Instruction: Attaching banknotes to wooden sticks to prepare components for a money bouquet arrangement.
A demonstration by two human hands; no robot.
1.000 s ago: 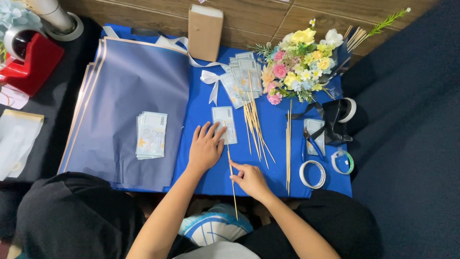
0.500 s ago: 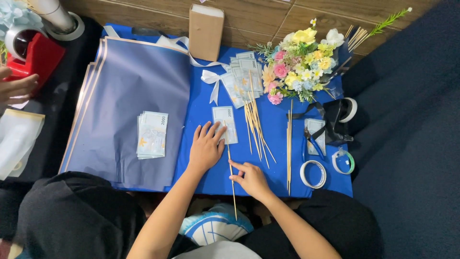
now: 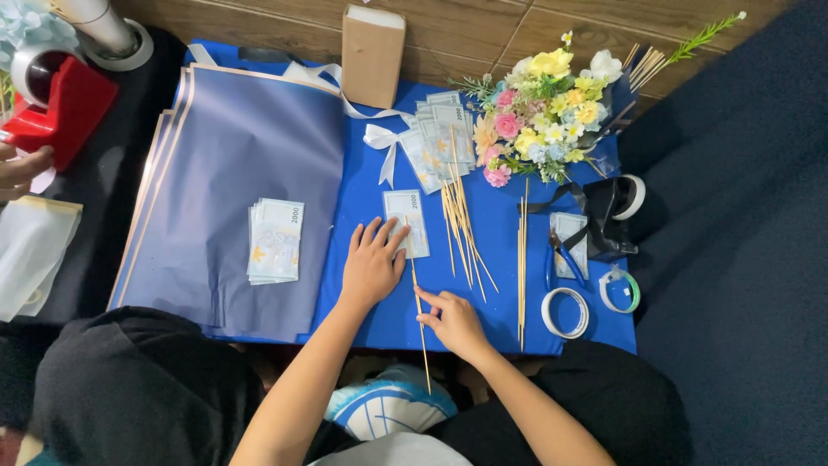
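Note:
My left hand [image 3: 373, 264] lies flat on the blue cloth [image 3: 504, 341], its fingertips pressing the lower part of a single banknote [image 3: 405, 214]. A thin wooden skewer [image 3: 420, 321] runs from under that note down past the table's near edge, and my right hand [image 3: 457, 321] pinches it at mid-length. More skewers [image 3: 463, 229] lie fanned just right of the note, and one long skewer [image 3: 522, 259] lies apart, further right.
A stack of banknotes [image 3: 274, 241] rests on lilac wrapping paper [image 3: 233, 164]. More notes [image 3: 435, 129], a white ribbon bow [image 3: 379, 138] and a flower bouquet [image 3: 543, 108] sit behind. Tape rolls [image 3: 565, 312], pliers [image 3: 565, 259], a cardboard box [image 3: 373, 53], a red tape dispenser [image 3: 53, 108]. Another person's hand [image 3: 19, 168] at left.
Another person's hand has come into view at the left edge beside the red dispenser. My own hands have barely shifted on the note and skewer.

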